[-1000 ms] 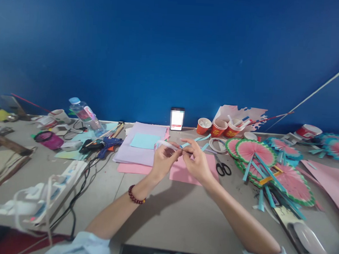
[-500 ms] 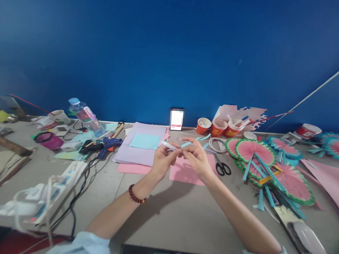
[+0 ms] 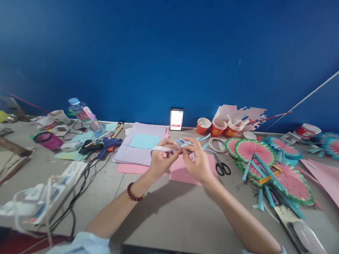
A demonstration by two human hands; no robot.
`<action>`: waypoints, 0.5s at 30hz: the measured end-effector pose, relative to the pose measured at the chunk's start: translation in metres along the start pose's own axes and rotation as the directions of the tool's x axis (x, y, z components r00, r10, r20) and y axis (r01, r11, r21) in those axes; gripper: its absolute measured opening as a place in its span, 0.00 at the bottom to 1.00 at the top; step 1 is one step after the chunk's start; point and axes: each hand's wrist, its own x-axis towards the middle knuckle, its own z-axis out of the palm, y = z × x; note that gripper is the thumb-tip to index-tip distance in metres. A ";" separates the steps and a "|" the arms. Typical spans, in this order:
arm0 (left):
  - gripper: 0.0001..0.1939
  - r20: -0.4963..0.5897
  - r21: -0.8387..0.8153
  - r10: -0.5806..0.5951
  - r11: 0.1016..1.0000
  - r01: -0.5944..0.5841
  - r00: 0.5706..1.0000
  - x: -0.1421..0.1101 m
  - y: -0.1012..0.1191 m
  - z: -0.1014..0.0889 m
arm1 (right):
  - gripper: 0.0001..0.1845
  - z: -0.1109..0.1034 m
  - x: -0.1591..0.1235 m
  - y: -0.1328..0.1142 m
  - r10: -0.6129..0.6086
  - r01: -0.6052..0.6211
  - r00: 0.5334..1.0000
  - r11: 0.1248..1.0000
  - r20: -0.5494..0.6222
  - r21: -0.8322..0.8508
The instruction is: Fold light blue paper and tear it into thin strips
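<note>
Close together over the middle of the table, my left hand and my right hand pinch a narrow pale lilac paper strip. One end of the strip sticks out left past my left fingers; the part between my fingertips is mostly hidden. Under my hands lies a pink paper sheet. Behind the left hand, a light blue sheet rests on a stack of lilac paper. Black-handled scissors lie just right of my right hand, and a white coil sits behind them.
A phone stands against the blue wall. Red paper cups line the back. Watermelon-coloured paper fans and a mouse are at right. A glue gun, a bottle and a power strip with cables fill the left.
The strip's left end has swung lower and farther left, and more of it shows. My left hand has shifted slightly left; both hands keep their pinch.
</note>
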 end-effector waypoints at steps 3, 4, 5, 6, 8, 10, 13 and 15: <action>0.04 0.003 -0.016 -0.011 1.000 0.011 1.000 0.000 0.001 0.001 | 0.20 -0.001 0.000 -0.002 0.012 -0.012 1.000 1.000 0.003 -0.007; 0.04 -0.002 -0.019 -0.013 1.000 0.013 1.000 -0.001 0.002 0.001 | 0.20 -0.001 0.000 -0.002 0.017 -0.017 1.000 1.000 0.004 -0.013; 0.04 -0.007 -0.020 -0.013 1.000 0.013 1.000 -0.001 0.002 0.002 | 0.20 -0.002 0.000 -0.003 0.022 -0.022 1.000 1.000 0.003 -0.022; 0.04 -0.011 -0.020 -0.012 1.000 0.012 1.000 -0.001 0.002 0.002 | 0.20 -0.002 0.000 -0.003 0.025 -0.025 1.000 0.999 0.001 -0.033; 0.04 -0.017 -0.014 -0.010 1.000 0.010 1.000 -0.001 0.002 0.002 | 0.20 -0.003 -0.001 -0.004 0.026 -0.026 1.000 0.998 -0.003 -0.049; 0.04 -0.017 -0.003 0.011 1.000 -0.011 1.000 -0.001 0.001 0.003 | 0.20 -0.003 -0.001 -0.004 0.024 -0.024 1.000 0.999 -0.001 -0.048; 0.03 -0.008 0.001 0.071 0.997 -0.071 0.997 -0.002 0.000 0.004 | 0.19 -0.003 -0.001 -0.005 0.021 -0.021 1.000 1.000 0.004 -0.013; 0.04 0.004 -0.025 0.082 0.996 -0.082 0.997 -0.002 -0.001 0.005 | 0.17 -0.003 -0.001 -0.005 0.020 -0.020 1.000 1.000 0.003 0.019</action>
